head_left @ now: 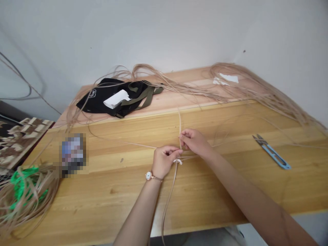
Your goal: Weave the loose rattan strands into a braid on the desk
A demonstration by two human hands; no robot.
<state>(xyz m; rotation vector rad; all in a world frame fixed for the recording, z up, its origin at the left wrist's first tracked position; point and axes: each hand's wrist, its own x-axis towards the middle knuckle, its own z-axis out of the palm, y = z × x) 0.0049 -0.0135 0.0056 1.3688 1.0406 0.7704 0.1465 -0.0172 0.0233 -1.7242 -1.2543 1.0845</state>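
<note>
Thin tan cane strands [169, 194] cross near the middle of the wooden table [102, 191]. My left hand [165, 158], with a watch on its wrist, pinches the strands where they meet. My right hand [193, 140] has its thumb and fingers closed on an upright strand [179, 121] just above that crossing. A small white tie or scrap [177, 161] sits at the crossing, right below my left fingertips. One strand hangs down over the table's front edge, and others run out to the left and right. My fingers partly hide the crossing.
Blue-handled thread snips [275, 155] lie to the right. A black bag [102, 97] with a white paper roll [116, 99] and long bundles of cane [164, 80] lie at the back. A coil of cane with green ties [28, 191] and a blurred item [73, 153] are on the left.
</note>
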